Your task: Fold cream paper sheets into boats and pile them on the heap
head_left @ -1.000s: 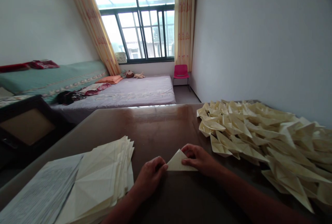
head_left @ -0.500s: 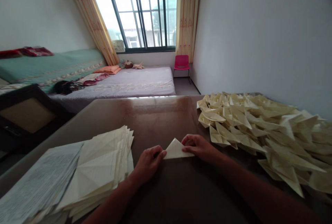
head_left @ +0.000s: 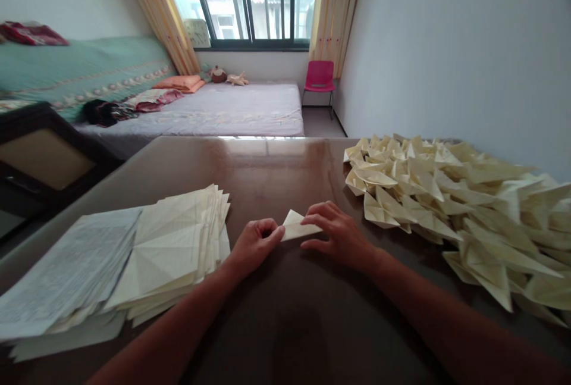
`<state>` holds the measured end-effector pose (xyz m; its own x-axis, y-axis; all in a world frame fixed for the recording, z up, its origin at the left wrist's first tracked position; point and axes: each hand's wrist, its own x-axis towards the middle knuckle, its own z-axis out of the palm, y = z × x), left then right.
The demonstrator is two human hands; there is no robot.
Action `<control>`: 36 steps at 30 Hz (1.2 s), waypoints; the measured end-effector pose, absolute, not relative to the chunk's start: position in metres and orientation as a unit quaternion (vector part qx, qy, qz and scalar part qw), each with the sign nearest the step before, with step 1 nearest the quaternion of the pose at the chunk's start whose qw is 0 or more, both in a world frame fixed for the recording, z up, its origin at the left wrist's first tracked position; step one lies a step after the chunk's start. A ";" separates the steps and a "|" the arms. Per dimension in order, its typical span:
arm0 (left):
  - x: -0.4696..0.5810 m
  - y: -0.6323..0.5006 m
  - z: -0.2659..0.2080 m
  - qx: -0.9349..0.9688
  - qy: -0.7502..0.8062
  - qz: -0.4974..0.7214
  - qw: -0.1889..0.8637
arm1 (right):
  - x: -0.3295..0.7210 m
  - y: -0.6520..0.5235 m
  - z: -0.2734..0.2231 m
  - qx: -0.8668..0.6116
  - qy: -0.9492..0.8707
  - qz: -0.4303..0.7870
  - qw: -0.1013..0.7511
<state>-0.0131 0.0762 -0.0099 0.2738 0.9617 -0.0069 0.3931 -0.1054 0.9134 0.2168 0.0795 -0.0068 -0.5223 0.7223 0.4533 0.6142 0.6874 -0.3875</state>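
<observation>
A small piece of folded cream paper (head_left: 292, 229) is held above the brown table, its pointed tip facing away from me. My left hand (head_left: 259, 239) pinches its left corner between thumb and fingers. My right hand (head_left: 334, 230) is at the paper's right side with thumb and fingers apart; its fingers overlap the paper's right part, and whether they press on it I cannot tell. Left of my hands lies a stack of creased cream sheets (head_left: 167, 248), beside a stack of printed sheets (head_left: 66, 266). A heap of folded paper pieces (head_left: 428, 194) covers the right side.
The glossy brown table (head_left: 267, 177) spans the foreground. Beyond it stand a bed (head_left: 250, 108) with a lilac sheet and a pink chair (head_left: 319, 77) below the window. A dark cabinet (head_left: 49, 153) is at the left, and a white wall (head_left: 446, 46) runs along the right.
My right hand has loosened its pinch and spread its fingers over the paper's right side. My left hand keeps its hold. The view has tilted down.
</observation>
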 end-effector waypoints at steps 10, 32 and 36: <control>-0.005 0.068 -0.006 0.673 0.475 0.387 0.415 | 0.202 0.068 -0.006 -0.462 -0.738 0.283 0.402; -0.009 0.071 -0.018 0.805 0.469 0.331 0.151 | 0.226 0.095 -0.023 -0.521 -0.566 0.548 0.328; -0.003 0.060 -0.014 0.888 0.388 0.238 0.060 | 0.228 0.093 -0.022 -0.510 -0.589 0.560 0.283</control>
